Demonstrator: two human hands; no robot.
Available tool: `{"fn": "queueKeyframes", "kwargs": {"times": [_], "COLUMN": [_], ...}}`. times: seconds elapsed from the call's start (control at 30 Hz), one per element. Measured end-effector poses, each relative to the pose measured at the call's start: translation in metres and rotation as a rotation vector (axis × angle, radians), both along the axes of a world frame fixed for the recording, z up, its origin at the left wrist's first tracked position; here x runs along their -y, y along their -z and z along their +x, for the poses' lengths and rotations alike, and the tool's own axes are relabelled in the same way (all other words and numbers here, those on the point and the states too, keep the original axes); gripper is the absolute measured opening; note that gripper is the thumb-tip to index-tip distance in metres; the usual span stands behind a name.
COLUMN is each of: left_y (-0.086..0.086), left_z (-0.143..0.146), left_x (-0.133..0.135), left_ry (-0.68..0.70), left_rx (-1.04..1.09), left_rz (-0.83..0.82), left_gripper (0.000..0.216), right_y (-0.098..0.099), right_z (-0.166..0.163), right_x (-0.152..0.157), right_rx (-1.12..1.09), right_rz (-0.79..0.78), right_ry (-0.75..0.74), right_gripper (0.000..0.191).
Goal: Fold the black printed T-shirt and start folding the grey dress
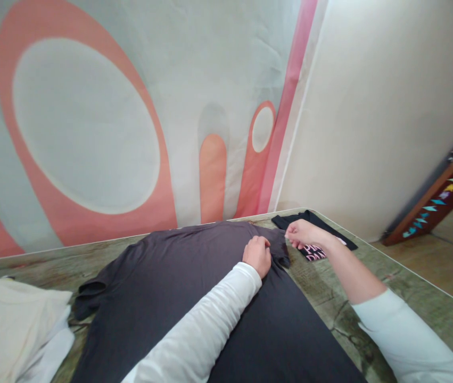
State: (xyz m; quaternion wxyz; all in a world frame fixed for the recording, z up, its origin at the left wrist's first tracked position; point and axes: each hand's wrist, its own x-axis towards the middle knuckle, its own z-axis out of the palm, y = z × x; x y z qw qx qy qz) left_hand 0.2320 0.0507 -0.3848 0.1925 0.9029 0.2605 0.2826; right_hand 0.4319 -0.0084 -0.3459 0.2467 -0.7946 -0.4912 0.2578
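A dark grey T-shirt (pixel 178 287) lies spread out on the table, its far edge towards the wall. My left hand (pixel 257 255) rests on it near the right shoulder, fingers curled down and closed on the cloth. Just beyond, my right hand (pixel 304 234) is closed in a pinch at the outer edge of the right sleeve (pixel 279 246). The left sleeve (pixel 92 292) lies loose and slightly rumpled, its opening showing. My left forearm covers part of the shirt's middle.
Cream and white clothes (pixel 10 330) lie at the left. Behind my right hand is a folded black garment (pixel 340 234) with pink lettering. The table (pixel 418 319) has a wood-patterned cover and meets a patterned wall (pixel 186 170). A brown door (pixel 429 213) stands at the far right.
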Motion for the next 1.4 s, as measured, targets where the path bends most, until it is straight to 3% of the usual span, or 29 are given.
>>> {"fn": "queueKeyframes", "kwargs": {"times": [0.13,0.3,0.5,0.63,0.83,1.07,1.27,1.4], "left_y": [0.001,0.0,0.0,-0.003,-0.007,0.013,0.014,0.013], "left_z": [-0.002,-0.003,-0.004,-0.005,-0.01,-0.011,-0.01,-0.011], "left_x": [0.0,0.004,0.005,0.005,-0.009,-0.023,-0.021,-0.021], "left_ry": [-0.019,-0.017,0.005,0.005,-0.131,-0.156,-0.15,-0.147], "left_rx": [-0.068,-0.144,-0.174,-0.195,-0.21,-0.408,-0.436,-0.422], "left_rz": [0.058,0.107,0.15,0.153,0.169,0.149,0.14,0.138], "left_gripper": [0.01,0.012,0.013,0.015,0.026,0.066,0.069,0.068], "right_y": [0.011,0.017,0.024,0.028,0.023,0.038,0.04,0.037], "right_z": [-0.007,-0.006,0.003,0.007,0.01,0.011,0.008,0.001], "right_x": [-0.008,-0.007,-0.012,-0.015,-0.015,-0.018,-0.018,-0.019], "right_rx": [0.123,0.12,0.28,0.376,0.544,0.628,0.663,0.631], "right_rz": [-0.006,-0.033,0.105,0.106,0.176,0.196,0.288,0.242], "right_ry": [-0.247,-0.327,-0.158,-0.108,-0.058,-0.076,-0.051,-0.094], "right_gripper": [0.01,0.014,0.018,0.01,0.021,0.023,0.029,0.024]}}
